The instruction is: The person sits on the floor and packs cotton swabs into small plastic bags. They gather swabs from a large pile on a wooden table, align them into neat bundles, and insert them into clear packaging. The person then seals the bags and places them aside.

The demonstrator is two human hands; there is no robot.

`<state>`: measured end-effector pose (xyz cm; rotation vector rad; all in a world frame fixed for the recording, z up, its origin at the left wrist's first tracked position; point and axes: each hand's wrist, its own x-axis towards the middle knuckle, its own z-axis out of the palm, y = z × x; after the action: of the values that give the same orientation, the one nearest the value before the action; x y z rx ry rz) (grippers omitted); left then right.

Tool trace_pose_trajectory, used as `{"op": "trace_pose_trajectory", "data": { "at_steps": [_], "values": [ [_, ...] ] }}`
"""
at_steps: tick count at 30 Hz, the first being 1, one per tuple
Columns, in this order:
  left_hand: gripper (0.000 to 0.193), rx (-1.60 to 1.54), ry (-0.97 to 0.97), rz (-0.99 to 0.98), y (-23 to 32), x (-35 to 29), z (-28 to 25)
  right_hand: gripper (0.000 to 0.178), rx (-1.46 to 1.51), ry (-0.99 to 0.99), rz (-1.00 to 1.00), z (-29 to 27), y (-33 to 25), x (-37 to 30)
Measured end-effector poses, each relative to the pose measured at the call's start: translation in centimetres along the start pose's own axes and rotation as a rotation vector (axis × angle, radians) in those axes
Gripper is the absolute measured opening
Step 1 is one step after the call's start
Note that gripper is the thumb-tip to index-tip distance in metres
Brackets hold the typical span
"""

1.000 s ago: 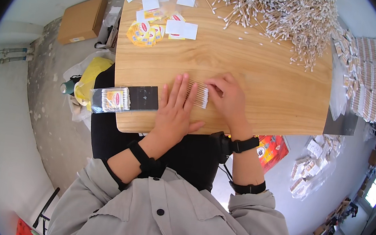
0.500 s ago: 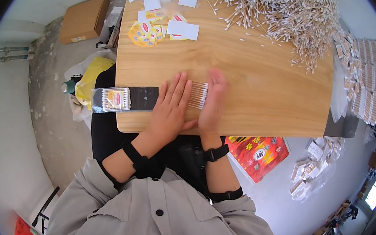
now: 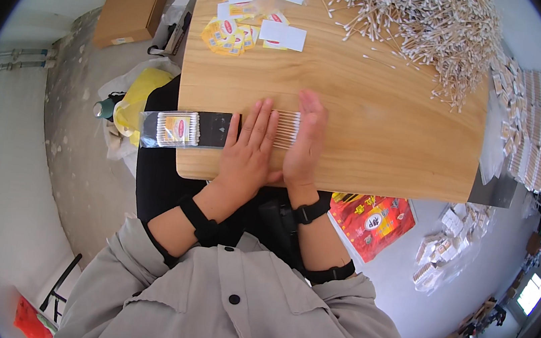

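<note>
Far left of the wooden table (image 3: 382, 142), a cardboard box (image 3: 129, 13) sits on the floor, with a yellow bag (image 3: 140, 89) nearer the table's edge. At the table's left edge, a filled packet of cotton swabs (image 3: 171, 128) lies on a dark strip (image 3: 216, 127). Now the left hand (image 3: 246, 149): flat, fingers together, pressing down on the near part of the table. Squeezed between it and the right hand (image 3: 304, 139) is a neat row of cotton swabs (image 3: 286, 129), the right palm set edge-on against them, so the row is pinched from both sides rather than gripped. Risky spot: push unevenly and the row could buckle and scatter across the table. At the table's far right corner lies the big loose heap of swabs (image 3: 429, 33); labels (image 3: 233, 33) sit at its far left corner.
</note>
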<state>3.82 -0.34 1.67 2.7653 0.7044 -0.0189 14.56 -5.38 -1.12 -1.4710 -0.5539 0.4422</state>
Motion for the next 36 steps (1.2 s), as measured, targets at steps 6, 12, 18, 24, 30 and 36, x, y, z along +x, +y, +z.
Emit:
{"op": "trace_pose_trajectory", "data": {
  "at_steps": [6,12,18,24,30,36],
  "values": [
    [0.084,0.064,0.092,-0.022,-3.2,-2.7,-0.1,0.038,-0.136,-0.033,-0.047,4.3,-0.6,-2.1],
    [0.116,0.104,0.067,-0.057,-4.8,-3.8,-0.5,0.032,-0.179,0.03,0.002,4.9,-0.6,-1.7],
    [0.116,0.024,0.053,-0.07,-4.8,-4.0,-0.9,0.04,-0.769,0.029,-0.267,3.6,-0.9,0.2],
    [0.106,-0.019,0.09,-0.077,-4.8,-3.9,-0.7,0.048,-1.022,-0.097,-0.485,4.9,0.7,0.1],
    [0.085,0.024,0.15,-0.136,-6.7,-4.9,-2.4,0.05,-1.039,-0.136,-0.483,5.2,0.3,-0.1],
    [0.08,-0.052,0.187,-0.114,-6.5,-4.3,-2.8,0.052,-1.057,-0.135,-0.494,5.2,0.6,0.1]
  ]
}}
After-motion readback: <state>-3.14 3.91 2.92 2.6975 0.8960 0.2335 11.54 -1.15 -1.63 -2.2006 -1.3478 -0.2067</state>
